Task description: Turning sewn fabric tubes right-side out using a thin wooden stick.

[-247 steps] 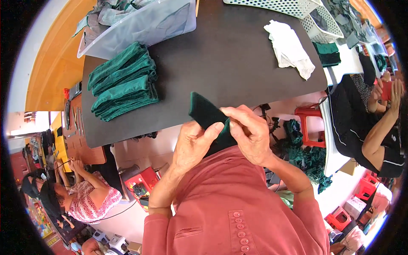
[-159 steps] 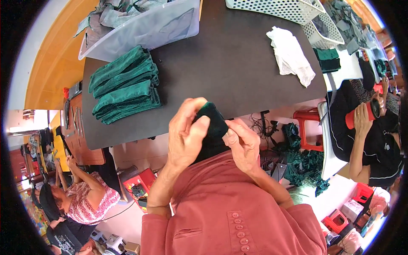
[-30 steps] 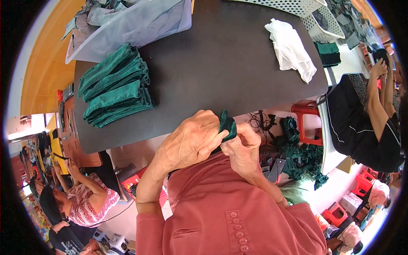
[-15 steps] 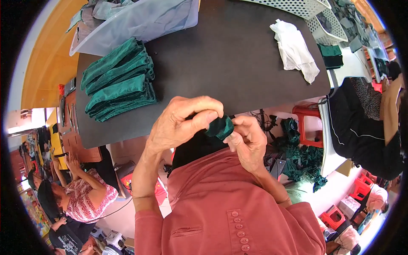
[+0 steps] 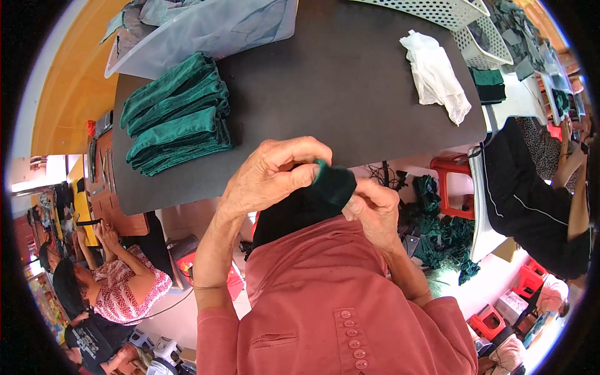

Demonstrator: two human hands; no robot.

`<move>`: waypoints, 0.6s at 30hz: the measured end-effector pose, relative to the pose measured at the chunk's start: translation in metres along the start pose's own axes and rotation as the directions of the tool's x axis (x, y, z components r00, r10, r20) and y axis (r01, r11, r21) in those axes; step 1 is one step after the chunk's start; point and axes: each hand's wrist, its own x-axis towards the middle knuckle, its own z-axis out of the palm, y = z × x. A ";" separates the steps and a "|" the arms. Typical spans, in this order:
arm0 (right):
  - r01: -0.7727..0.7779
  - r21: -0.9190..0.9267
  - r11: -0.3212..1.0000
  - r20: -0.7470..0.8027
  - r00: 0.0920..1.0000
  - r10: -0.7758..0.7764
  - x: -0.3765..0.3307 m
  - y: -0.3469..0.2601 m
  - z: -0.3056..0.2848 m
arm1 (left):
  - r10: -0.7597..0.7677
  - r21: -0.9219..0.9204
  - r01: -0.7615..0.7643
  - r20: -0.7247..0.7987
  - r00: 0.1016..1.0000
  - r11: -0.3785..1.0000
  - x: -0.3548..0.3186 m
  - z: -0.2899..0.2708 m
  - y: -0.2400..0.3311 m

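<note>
A small piece of dark green velvet fabric (image 5: pixel 333 185) is stretched between my two hands, just off the table's near edge. My left hand (image 5: pixel 275 174) pinches its left end between thumb and forefinger. At its right end, the fingers of my right hand (image 5: pixel 375 206) are closed on the cloth edge. The velvet curves like a loop or a folded band; which one I cannot tell. Two folded stacks of green velvet strips (image 5: pixel 178 137) lie on the table's left side. A crumpled white mesh cloth (image 5: pixel 435 78) rests at the right.
A translucent plastic bin (image 5: pixel 212 37) of grey fabric stands at the back left of the dark table (image 5: pixel 312 81). White perforated baskets (image 5: pixel 481 50) are at the back right. Green scrunchie-like bundles (image 5: pixel 440 237) lie below, near a red stool (image 5: pixel 453 181). Other people (image 5: pixel 128 284) sit at both sides.
My hands have moved slightly apart, and the velvet between them is pulled wider and flatter. My right hand has shifted a little right and down.
</note>
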 end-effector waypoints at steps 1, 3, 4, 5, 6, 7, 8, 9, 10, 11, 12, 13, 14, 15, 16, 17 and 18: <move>0.002 -0.001 1.000 -0.001 1.000 -0.002 0.001 -0.001 0.001 | 0.002 0.000 -0.002 0.001 1.000 1.000 0.001 0.003 0.001; -0.081 0.217 0.973 -0.032 0.995 0.090 0.004 -0.003 0.004 | 0.071 -0.164 -0.097 -0.162 0.984 0.982 0.005 0.013 0.004; -0.079 0.216 0.973 -0.033 0.996 0.088 0.004 -0.005 0.004 | 0.072 -0.164 -0.099 -0.161 0.984 0.982 0.007 0.018 0.003; -0.163 0.302 0.939 0.080 0.986 0.145 0.003 -0.006 0.004 | 0.071 -0.273 -0.134 -0.229 0.971 0.953 0.008 0.023 0.000; -0.253 0.375 0.892 0.196 0.962 0.190 0.003 -0.007 0.004 | 0.061 -0.375 -0.175 -0.295 0.953 0.911 0.007 0.026 -0.002; -0.301 0.497 0.814 0.252 0.948 0.197 0.003 -0.005 0.008 | 0.063 -0.374 -0.175 -0.292 0.954 0.911 0.006 0.028 0.000; -0.298 0.498 0.814 0.250 0.949 0.195 0.005 -0.005 0.009 | 0.028 -0.321 -0.127 -0.297 0.954 0.938 0.004 0.030 0.003; -0.259 0.429 0.865 0.177 0.964 0.201 0.006 -0.006 0.011 | -0.007 -0.267 -0.078 -0.305 0.952 0.961 0.004 0.031 0.005; -0.226 0.354 0.907 0.106 0.974 0.202 0.007 -0.007 0.013 | -0.008 -0.266 -0.078 -0.305 0.952 0.961 0.002 0.031 0.004; -0.098 0.231 0.968 0.007 0.995 0.099 0.009 -0.009 0.017 | 0.028 -0.143 -0.083 -0.347 0.938 0.986 -0.001 0.028 0.001; -0.098 0.232 0.968 0.007 0.995 0.099 0.011 -0.009 0.016 | 0.069 -0.018 -0.083 -0.383 0.921 0.996 -0.004 0.026 0.000; 0.106 -0.039 0.994 -0.064 0.992 -0.108 0.013 -0.007 0.015 | 0.079 -0.064 -0.111 -0.376 0.923 0.992 -0.005 0.023 0.004; 0.284 -0.316 0.905 -0.076 0.944 -0.322 0.015 -0.006 0.014 | 0.078 -0.063 -0.109 -0.378 0.923 0.992 -0.005 0.024 0.005; 0.329 -0.370 0.869 -0.038 0.929 -0.368 0.017 -0.010 0.012 | 0.108 -0.079 -0.153 -0.407 0.907 0.985 -0.005 0.025 0.006; 0.330 -0.371 0.868 -0.040 0.928 -0.370 0.015 -0.012 0.013 | 0.139 -0.093 -0.199 -0.435 0.890 0.976 -0.002 0.027 0.007; 0.225 -0.191 0.956 -0.069 0.968 -0.241 0.013 -0.014 0.014 | 0.092 -0.178 -0.204 -0.493 0.865 0.963 -0.001 0.034 0.015; 0.106 -0.002 0.994 -0.073 0.992 -0.106 0.012 -0.014 0.014 | 0.093 -0.177 -0.204 -0.492 0.866 0.963 -0.004 0.036 0.013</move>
